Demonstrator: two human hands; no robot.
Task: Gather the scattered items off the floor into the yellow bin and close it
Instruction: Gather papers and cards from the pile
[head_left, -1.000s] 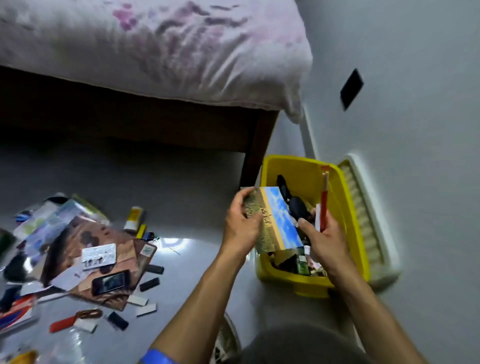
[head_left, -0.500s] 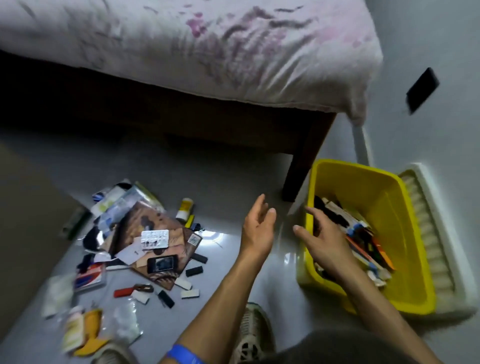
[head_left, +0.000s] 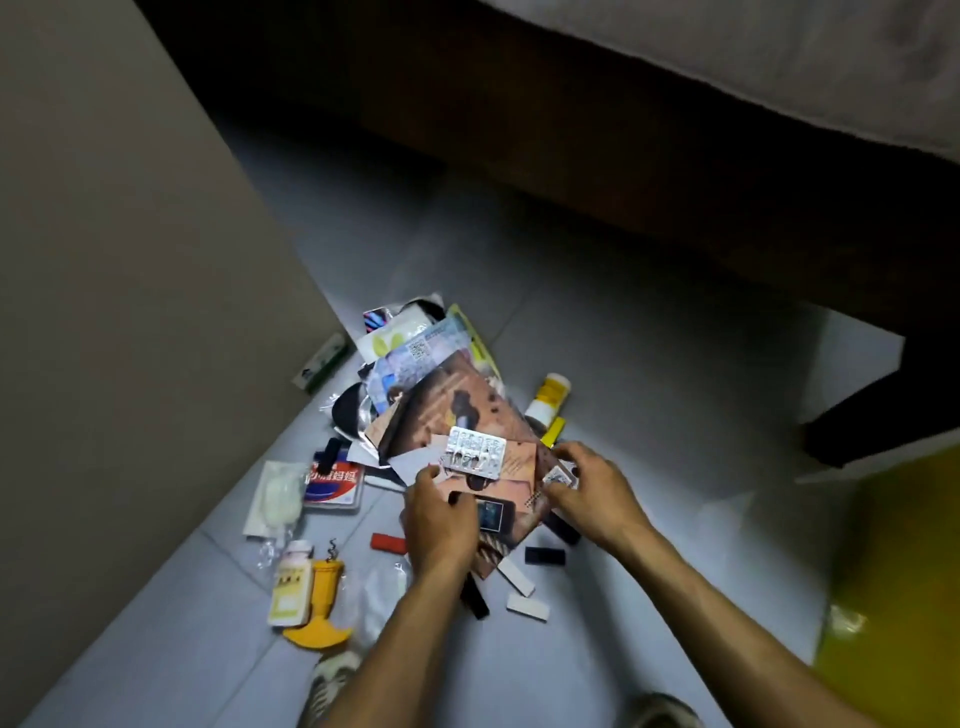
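Your left hand (head_left: 441, 525): curled on the brown booklet (head_left: 467, 415) edge | your right hand (head_left: 592, 493): pinching a small card (head_left: 558, 477) | yellow bin (head_left: 898, 582): blurred at right, well apart from pile.

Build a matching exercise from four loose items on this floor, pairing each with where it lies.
Items
1. silver foil blister pack
2. red rectangular block
3. yellow plastic funnel-shaped piece
4. white bottle with yellow label

Places
A. on the bare floor just left of the left hand
B. on top of the brown printed booklet
C. at the far right edge of the pile, toward the bed
D. near edge of the clutter, beside a white and yellow pouch

Pairs: 1-B, 2-A, 3-D, 4-C
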